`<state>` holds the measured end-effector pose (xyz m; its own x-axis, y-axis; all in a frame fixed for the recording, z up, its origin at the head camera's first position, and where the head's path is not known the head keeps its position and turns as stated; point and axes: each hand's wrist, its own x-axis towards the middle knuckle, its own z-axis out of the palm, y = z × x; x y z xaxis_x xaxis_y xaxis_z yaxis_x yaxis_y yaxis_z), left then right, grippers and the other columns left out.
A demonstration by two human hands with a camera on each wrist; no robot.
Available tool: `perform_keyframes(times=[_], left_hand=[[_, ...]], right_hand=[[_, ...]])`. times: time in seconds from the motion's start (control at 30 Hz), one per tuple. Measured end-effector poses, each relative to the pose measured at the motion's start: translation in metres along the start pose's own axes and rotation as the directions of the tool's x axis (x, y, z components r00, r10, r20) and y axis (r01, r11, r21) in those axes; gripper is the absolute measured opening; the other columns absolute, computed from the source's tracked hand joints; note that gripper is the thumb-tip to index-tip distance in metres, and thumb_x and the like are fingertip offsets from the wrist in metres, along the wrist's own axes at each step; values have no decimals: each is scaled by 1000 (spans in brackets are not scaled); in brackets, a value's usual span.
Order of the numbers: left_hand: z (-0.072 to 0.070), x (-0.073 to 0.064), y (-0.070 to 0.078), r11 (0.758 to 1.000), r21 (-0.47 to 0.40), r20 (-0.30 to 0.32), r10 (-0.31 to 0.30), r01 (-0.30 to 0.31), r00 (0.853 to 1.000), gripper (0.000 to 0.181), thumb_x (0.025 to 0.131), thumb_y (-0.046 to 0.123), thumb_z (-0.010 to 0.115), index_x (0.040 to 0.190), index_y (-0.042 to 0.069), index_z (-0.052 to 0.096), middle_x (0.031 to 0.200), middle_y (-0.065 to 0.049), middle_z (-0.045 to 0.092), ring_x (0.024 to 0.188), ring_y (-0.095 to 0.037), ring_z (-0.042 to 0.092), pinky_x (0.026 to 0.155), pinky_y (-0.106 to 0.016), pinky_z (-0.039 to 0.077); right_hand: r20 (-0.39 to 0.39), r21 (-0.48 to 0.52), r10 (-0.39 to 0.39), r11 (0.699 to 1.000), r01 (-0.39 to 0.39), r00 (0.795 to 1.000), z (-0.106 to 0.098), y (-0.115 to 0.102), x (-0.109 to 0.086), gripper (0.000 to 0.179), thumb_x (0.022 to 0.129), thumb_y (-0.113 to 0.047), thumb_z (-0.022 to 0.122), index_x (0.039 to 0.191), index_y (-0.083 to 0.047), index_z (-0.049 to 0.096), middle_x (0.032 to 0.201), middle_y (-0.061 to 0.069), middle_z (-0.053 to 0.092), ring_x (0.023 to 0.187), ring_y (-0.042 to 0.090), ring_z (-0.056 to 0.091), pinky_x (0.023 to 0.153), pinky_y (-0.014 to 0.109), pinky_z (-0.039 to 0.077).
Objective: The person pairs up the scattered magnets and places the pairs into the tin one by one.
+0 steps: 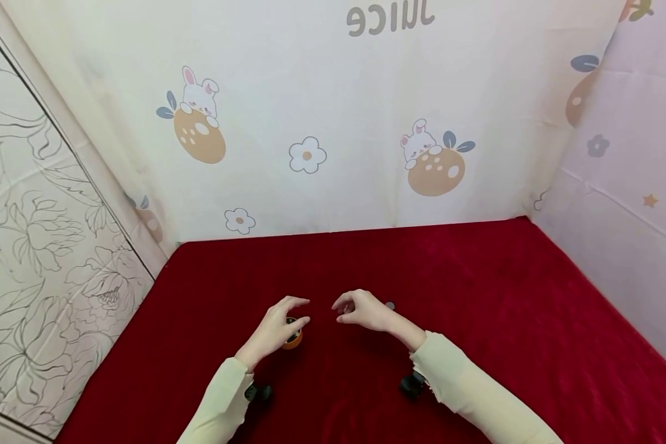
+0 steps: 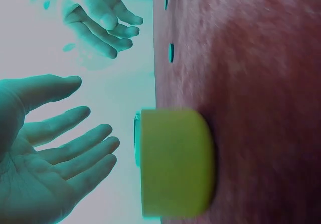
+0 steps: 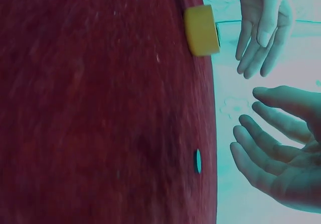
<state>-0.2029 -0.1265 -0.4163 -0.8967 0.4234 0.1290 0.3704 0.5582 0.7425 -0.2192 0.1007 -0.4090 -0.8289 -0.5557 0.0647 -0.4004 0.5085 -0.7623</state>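
Observation:
Over the red cloth, my left hand hovers with spread, relaxed fingers and nothing in its grasp. Partly hidden beneath it is a small round orange container with dark and light contents. The left wrist view shows its yellowish side wall apart from the left fingers, and a teal-tinted edge at its top. My right hand, fingers loosely bent and holding nothing, faces the left hand across a gap. Just behind the right hand lies a small grey disc; a small disc also appears in the right wrist view.
Red plush cloth covers the table. In the left wrist view, two small discs lie on it, a nearer disc and a farther disc. A printed curtain stands behind, with a floral panel at left.

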Motion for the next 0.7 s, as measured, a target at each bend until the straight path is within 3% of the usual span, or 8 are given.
perform_keyframes(times=[0.1, 0.23, 0.7], left_hand=[[4, 6, 3, 999, -2, 13, 36, -36, 999, 37, 87, 17, 57, 120, 2, 51, 117, -11, 51, 101, -30, 53, 78, -41, 46], [11, 14, 6, 996, -9, 24, 84, -84, 996, 36, 87, 18, 57, 119, 2, 52, 115, -12, 52, 106, -31, 49, 85, -46, 41], [32, 35, 16, 996, 4, 97, 90, -91, 991, 34, 86, 14, 57, 117, 0, 53, 114, -14, 53, 103, -30, 50, 84, -42, 43]], right_hand=[[-16, -5, 5, 1000, -6, 1000, -6, 4, -5, 22, 80, -4, 62, 101, 4, 62, 94, 15, 62, 80, 20, 58, 65, 22, 46], [-37, -8, 9, 1000, -10, 999, -15, 10, -10, 22, 80, -3, 62, 100, 5, 62, 92, 14, 62, 78, 19, 59, 64, 22, 46], [-115, -61, 36, 997, -43, 993, -41, 37, -31, 25, 79, -4, 62, 102, 6, 61, 95, 18, 61, 79, 22, 58, 62, 25, 46]])
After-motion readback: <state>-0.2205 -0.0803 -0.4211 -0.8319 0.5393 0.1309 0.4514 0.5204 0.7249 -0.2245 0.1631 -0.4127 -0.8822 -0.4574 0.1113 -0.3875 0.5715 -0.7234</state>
